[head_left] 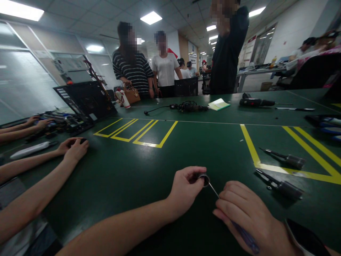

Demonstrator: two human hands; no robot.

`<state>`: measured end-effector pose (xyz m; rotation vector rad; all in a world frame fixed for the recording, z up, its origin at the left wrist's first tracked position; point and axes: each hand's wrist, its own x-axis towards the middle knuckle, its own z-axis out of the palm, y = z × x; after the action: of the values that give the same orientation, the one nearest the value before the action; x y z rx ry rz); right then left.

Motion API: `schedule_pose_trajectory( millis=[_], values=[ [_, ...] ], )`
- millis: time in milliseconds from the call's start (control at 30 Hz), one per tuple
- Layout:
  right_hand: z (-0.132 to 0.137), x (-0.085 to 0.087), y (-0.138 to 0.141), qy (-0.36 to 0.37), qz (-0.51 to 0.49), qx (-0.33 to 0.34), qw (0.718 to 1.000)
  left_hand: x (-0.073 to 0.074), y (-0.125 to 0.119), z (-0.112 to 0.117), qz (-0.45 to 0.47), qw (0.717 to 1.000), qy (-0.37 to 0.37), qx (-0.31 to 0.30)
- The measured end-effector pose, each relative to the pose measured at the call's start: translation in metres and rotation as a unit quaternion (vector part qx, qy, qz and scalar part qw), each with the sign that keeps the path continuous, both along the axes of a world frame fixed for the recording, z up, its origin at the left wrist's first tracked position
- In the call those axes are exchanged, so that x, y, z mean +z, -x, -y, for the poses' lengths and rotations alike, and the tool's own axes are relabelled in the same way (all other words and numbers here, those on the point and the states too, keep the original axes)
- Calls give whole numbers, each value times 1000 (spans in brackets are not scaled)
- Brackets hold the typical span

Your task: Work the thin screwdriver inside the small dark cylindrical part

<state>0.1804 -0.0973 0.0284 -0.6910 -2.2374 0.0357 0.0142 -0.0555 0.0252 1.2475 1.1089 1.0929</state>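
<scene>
Between the thumb and fingers of my left hand [185,188] is a small dark metal cylinder [205,180], its round open end facing right. My right hand [245,206] is wrapped round a screwdriver with a clear purplish handle [246,237]. The thin shaft [214,190] reaches to the cylinder's open end; whether its tip touches inside is hidden. To the right lie two dark cylindrical metal parts with long thin shafts, one farther [294,161] and one nearer [289,189]. Beside the nearer one is a small ring [269,187].
Yellow tape [250,145] marks the green table [119,177]. At left, another person's hands [74,147] hold something dark. A black cabled tool [189,106], a notepad [218,104], a power tool [255,102] and a pen [294,109] lie at the back. People stand beyond.
</scene>
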Motion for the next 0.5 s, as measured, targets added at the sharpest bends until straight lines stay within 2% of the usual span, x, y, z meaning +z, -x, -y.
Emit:
schedule_pose_trajectory(
  millis=[100,200,267,333,400,433,500],
  values=[
    [1,4,0,12,-17,8,1000,-1,1,-1,-5,1000,-5,-4],
    [0,5,-5,94,-108,18,990,-4,3,-3,-11,1000,-6,-16],
    [-4,3,-11,198,-201,-13,959,-6,5,-4,-19,1000,0,-23],
    [-10,-2,-15,311,-279,-72,906,-7,6,-6,-29,999,7,-26],
    [-17,-6,-17,402,-309,-111,855,-7,6,-6,-35,999,8,-23],
    [-20,-7,-18,430,-310,-120,839,-7,6,-6,-33,999,7,-20],
    [-24,-8,-17,453,-302,-124,829,-5,6,-5,-22,1000,0,-16]
  ],
)
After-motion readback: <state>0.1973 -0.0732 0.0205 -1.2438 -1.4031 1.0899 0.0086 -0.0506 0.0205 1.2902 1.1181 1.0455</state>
